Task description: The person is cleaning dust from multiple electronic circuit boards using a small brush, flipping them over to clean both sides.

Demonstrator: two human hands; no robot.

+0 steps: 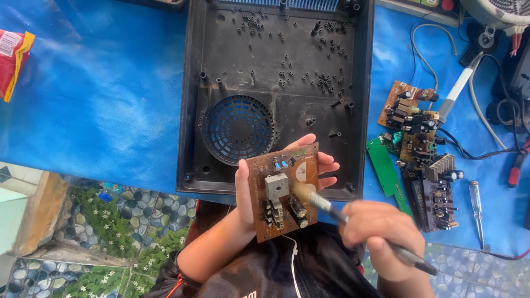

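Item: brown circuit board [283, 191], cradled in our left hand [245, 193] above black casing [276, 66]. Right hand [381, 232] pinches brush [331, 207]; we judge light strokes, board steady, bristles clear of capacitors.

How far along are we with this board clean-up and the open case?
Done: the black case lies open and stripped, and other boards sit beside it on the blue table. In hand: the left hand holds the brown circuit board while the right hand works a brush over its parts. Left: nothing is refitted in the case.
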